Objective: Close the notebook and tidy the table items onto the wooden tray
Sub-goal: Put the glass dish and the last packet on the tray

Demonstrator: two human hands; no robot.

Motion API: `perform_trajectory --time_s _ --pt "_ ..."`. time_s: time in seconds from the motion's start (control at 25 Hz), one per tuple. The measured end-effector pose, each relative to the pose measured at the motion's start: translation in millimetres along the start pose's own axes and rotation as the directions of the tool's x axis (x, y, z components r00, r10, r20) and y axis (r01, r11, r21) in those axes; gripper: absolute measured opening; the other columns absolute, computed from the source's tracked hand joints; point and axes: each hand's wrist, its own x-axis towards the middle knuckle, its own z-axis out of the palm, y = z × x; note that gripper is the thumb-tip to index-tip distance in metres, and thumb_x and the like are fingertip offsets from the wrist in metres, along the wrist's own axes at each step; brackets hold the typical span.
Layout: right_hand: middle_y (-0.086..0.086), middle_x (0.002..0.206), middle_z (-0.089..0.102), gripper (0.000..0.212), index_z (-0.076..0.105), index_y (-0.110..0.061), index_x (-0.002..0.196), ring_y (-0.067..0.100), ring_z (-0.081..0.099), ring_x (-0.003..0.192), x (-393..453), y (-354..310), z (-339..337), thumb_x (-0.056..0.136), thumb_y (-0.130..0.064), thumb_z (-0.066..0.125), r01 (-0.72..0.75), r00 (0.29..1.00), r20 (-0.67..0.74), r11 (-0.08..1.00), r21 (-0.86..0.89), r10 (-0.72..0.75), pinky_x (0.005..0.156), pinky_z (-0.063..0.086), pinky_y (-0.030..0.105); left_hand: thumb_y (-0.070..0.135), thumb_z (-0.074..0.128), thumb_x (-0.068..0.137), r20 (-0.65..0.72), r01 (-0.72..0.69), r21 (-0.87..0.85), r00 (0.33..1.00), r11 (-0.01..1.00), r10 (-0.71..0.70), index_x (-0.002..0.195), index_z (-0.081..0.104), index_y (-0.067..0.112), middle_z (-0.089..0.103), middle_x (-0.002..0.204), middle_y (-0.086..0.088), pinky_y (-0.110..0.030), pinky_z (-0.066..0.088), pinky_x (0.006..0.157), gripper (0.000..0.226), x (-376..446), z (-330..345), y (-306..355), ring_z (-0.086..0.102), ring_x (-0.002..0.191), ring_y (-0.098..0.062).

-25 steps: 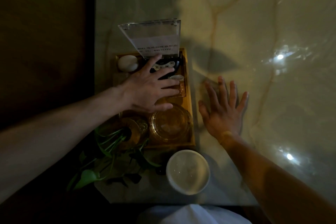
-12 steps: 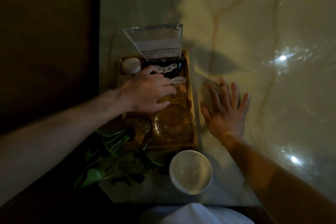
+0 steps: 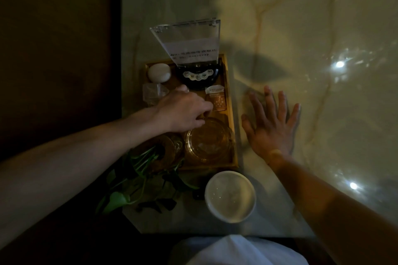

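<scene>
On the marble table [image 3: 301, 28], near its left edge, sits the wooden tray [image 3: 230, 101], long side running away from the person. Left hand [image 3: 185, 112] is over the tray's middle, fingers curled downward at the near edge of an orange sachet [image 3: 216, 100]; whether they pinch anything cannot be told in this dim light. Right hand [image 3: 271, 127] lies flat on the marble just beside the tray's right rim, fingers straight and spread, holding nothing.

Tray looks honey-coloured with a low raised rim, crowded. Far end: a clear acrylic sign stand [image 3: 189, 43] tilted back, a black remote [image 3: 199, 76] below it, a white round object [image 3: 159, 73] at the far left corner, crinkled clear wrapping [image 3: 154, 92] beside it. Near end: a glass dish [image 3: 207, 140] and a smaller glass jar [image 3: 172, 146].

Off the tray, nearer the person: a white cup [image 3: 230, 197] and green plant leaves [image 3: 137, 170].
</scene>
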Motion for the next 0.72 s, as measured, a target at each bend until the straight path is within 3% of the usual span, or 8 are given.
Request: perform_trajectory --time_s 0.28,0.72 --pt "-0.004 0.164 0.003 0.060 0.012 -0.041 0.151 0.028 -0.006 0.149 0.9 -0.5 0.7 0.094 -0.062 0.021 -0.001 1.000 0.006 1.000 -0.021 0.001 0.115 -0.001 0.064 0.037 0.054 0.090 -0.004 0.032 -0.063 0.999 0.998 -0.032 0.094 0.053 0.027 0.063 0.087 0.006 -0.042 0.035 0.095 0.011 -1.8 1.6 2.9 0.058 0.084 -0.016" --pt "-0.005 0.164 -0.003 0.061 0.008 -0.042 0.151 0.026 -0.012 0.149 0.5 -1.1 -3.1 0.094 -0.064 0.015 -0.006 0.999 0.039 1.000 -0.025 0.007 0.115 -0.003 0.063 0.037 0.052 0.090 0.034 0.058 -0.088 0.998 0.994 -0.055 0.092 0.051 0.029 0.061 0.087 0.009 -0.044 0.033 0.097 0.009 -3.9 2.6 4.5 0.055 0.085 -0.017"
